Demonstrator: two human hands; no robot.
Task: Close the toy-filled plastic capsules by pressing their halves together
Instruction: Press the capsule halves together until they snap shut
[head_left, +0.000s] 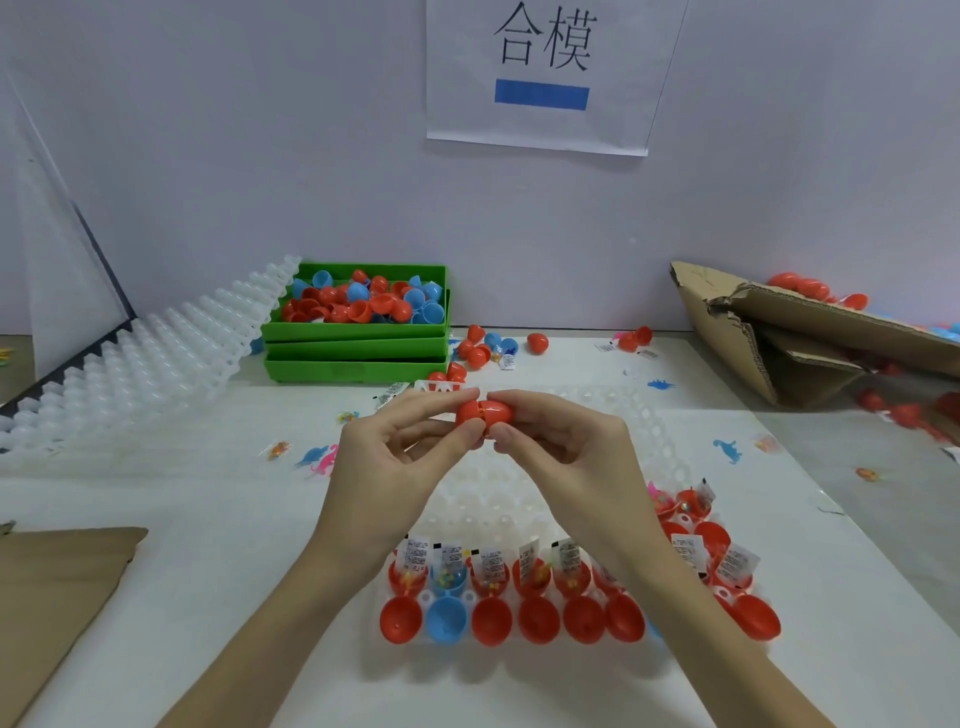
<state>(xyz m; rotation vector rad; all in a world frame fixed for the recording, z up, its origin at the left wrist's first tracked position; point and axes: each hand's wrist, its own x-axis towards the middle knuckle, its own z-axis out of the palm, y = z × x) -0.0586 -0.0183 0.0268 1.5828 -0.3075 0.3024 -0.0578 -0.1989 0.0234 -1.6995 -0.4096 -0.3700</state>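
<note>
A red plastic capsule is held above the table centre, its two halves meeting along a seam. My left hand pinches its left half between thumb and fingers. My right hand pinches its right half the same way. Below my wrists a white holder tray carries a row of open capsules, mostly red and one blue. Their upper halves hold small toys and paper slips. More open red capsules sit at the tray's right end.
Stacked green bins with loose red and blue halves stand at the back left, beside white moulded trays. Torn cardboard boxes lie at the right. Cardboard lies front left. Small toys and loose capsules are scattered about.
</note>
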